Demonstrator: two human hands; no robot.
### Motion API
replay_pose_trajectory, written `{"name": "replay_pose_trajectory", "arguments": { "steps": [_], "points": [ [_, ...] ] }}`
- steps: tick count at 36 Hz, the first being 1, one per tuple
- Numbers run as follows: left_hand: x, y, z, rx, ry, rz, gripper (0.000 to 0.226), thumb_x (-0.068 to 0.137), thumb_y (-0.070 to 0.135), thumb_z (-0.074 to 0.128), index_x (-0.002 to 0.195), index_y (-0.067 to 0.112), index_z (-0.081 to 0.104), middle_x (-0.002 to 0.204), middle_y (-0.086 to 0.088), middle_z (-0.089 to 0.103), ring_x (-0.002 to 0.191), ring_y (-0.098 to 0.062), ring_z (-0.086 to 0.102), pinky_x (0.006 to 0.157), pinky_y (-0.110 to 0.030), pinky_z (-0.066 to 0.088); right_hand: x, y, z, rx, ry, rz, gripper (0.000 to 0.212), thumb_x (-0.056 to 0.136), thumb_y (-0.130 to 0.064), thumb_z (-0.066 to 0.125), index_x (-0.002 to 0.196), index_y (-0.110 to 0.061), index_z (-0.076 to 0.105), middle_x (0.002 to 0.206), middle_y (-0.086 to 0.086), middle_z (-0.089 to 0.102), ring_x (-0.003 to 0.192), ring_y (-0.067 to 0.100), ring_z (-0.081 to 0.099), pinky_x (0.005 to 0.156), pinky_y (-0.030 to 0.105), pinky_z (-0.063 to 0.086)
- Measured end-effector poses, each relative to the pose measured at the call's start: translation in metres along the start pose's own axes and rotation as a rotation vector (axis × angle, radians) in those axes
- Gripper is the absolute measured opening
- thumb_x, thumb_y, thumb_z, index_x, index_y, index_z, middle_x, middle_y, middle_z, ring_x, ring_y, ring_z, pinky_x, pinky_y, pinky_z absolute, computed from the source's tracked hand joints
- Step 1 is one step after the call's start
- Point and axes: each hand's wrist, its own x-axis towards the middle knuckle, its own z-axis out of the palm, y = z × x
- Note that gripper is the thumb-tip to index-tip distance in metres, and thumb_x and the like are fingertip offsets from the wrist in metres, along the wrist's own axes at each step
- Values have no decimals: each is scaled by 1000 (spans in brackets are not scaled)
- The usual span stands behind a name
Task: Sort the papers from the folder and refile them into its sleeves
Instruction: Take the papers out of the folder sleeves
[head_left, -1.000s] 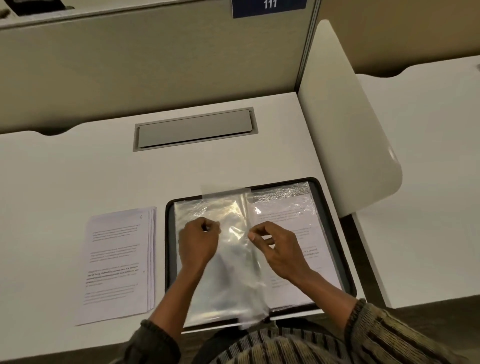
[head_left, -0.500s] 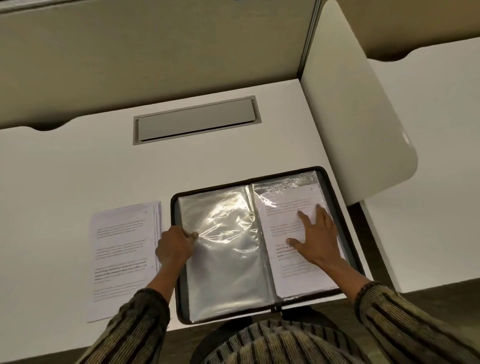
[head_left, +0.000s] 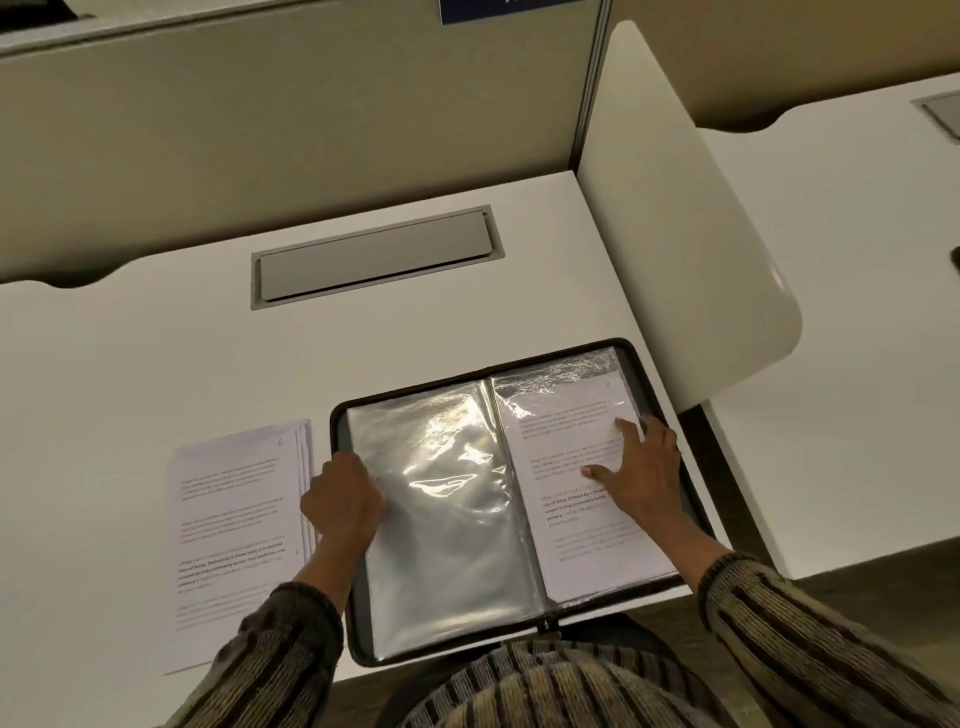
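Folder (head_left: 363, 639) with a zip edge, lying open on a white bench (head_left: 156, 364), close to the person's body. Its left page is an empty clear sleeve (head_left: 447, 519), wrinkled and catching glare. Its right sleeve already holds a printed sheet (head_left: 571, 519).

The right hand (head_left: 644, 473) lies flat on that sheet, fingers (head_left: 626, 428) straight and spread apart. The left hand (head_left: 340, 501) sits at the empty sleeve's outer edge with fingers curled. The back of the hand hides whether they pinch the plastic. A stack of printed papers (head_left: 234, 519) lies on the bench just beside the folder's left side.

The likely step is opening the empty sleeve for the next paper. To do it well, press down with the right palm so the folder cannot slide. Find the sleeve's open side and part it fully, then feed in one sheet squarely without creasing its corners.
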Motion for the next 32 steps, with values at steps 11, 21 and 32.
{"name": "replay_pose_trajectory", "arguments": {
  "steps": [11,21,32],
  "points": [
    [-62,94,15,-304,-105,589,32,97,54,67,108,24,64,110,5,65,107,-18,60,81,-38,51,13,2,-14,312,201,20,54,83,-7,81,127,-21,54,121,7,55,105,26,60,81,40,53],
    [-86,138,51,7,-306,935,108,95,65,64,169,10,7,176,-10,-17,162,-25,-16,134,-48,3,37,-2,-43,481,103,110,35,97,-29,73,130,-18,64,101,-2,72,91,19,67,76,31,49],
    [-85,150,53,-148,-272,819,68,97,58,65,149,15,51,172,-6,25,159,-26,16,126,-48,27,60,-8,-59,607,11,-16,12,92,-28,80,99,-18,80,91,-10,76,87,11,71,85,43,61]
  ]
}}
